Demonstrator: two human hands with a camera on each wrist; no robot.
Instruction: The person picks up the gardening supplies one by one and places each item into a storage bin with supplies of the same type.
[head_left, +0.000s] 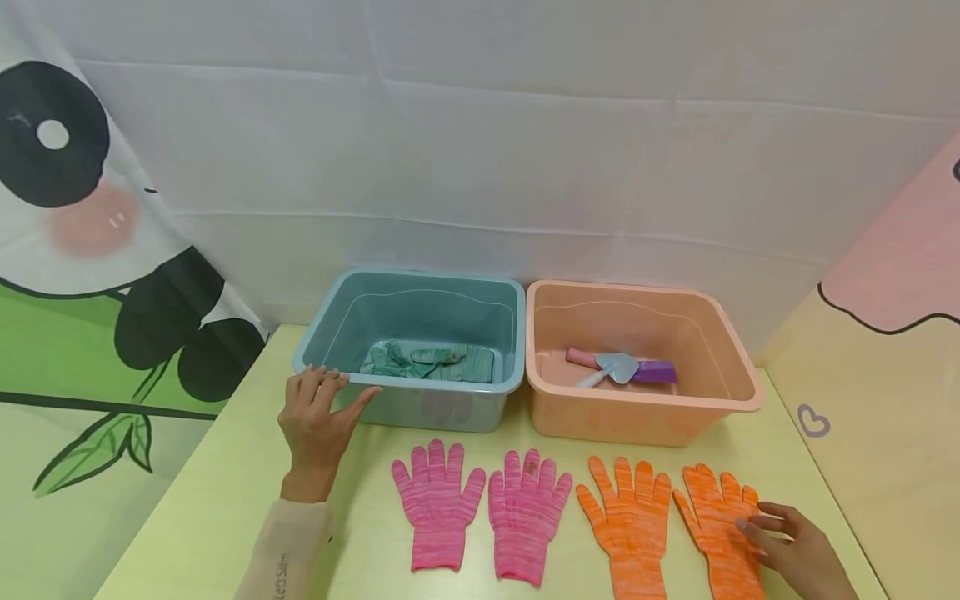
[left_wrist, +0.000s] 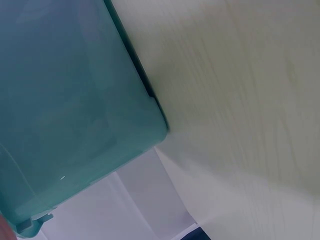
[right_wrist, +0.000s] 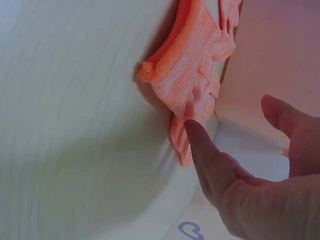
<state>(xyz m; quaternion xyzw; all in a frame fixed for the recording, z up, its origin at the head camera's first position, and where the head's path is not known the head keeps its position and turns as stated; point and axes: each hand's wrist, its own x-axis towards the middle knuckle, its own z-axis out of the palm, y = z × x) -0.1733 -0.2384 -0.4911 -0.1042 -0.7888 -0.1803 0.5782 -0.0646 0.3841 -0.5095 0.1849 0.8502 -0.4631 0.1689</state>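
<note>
Resting flat, the right hand (head_left: 798, 550) touched the rightmost orange glove (head_left: 722, 533); the left hand (head_left: 315, 421), fingers straight, touched the blue bin (head_left: 408, 400).

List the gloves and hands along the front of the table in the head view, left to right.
Left hand → pink glove → second pink glove → orange glove → second orange glove → right hand, touching that last glove.

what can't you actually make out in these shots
- Head view: cuffs of the orange gloves, cut off by the bottom edge.
- Head view: how many green gloves lie in the blue bin; they are bunched.
- Left wrist view: the left hand itself, barely in frame.
- Head view: right hand palm, cut by the edge.
</note>
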